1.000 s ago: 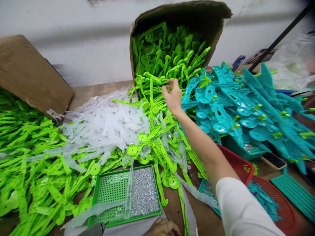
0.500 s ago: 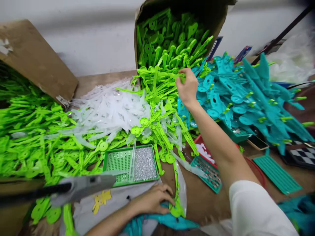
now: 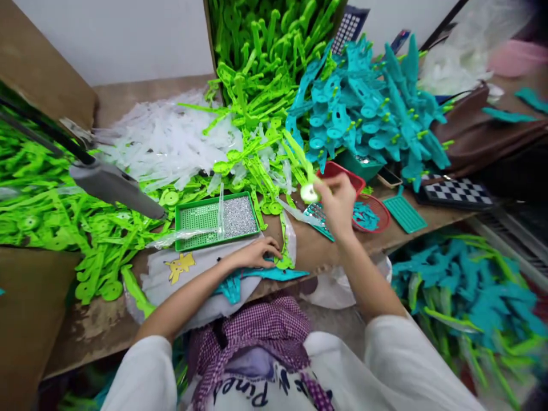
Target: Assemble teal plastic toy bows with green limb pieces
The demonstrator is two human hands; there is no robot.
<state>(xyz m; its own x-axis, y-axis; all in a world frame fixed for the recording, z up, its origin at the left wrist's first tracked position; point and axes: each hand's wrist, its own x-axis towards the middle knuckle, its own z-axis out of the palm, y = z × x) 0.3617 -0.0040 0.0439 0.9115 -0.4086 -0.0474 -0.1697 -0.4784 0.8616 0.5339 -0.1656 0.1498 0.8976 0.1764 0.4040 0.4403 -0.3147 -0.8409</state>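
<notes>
My right hand (image 3: 337, 204) is closed on a long lime-green plastic strip with a round end (image 3: 305, 177), lifted above the bench's front. My left hand (image 3: 257, 252) rests with curled fingers on a teal plastic piece (image 3: 261, 276) that lies on a grey cloth (image 3: 188, 275) at the bench edge, next to another green strip. A green tray (image 3: 215, 220) of small silvery screws sits just behind the left hand.
A cardboard box (image 3: 265, 40) spills green strips at the back. Teal parts (image 3: 363, 105) are heaped at the right, clear plastic pieces (image 3: 165, 140) behind the tray, more green strips (image 3: 51, 211) at the left. Red baskets (image 3: 368, 211), a checkered board (image 3: 456, 191) and a hanging grey tool (image 3: 113, 184) are nearby.
My right hand has pulled back from the green pile by the box toward me, bringing a green strip with it. The view has tilted down, showing my lap and the bench edge.
</notes>
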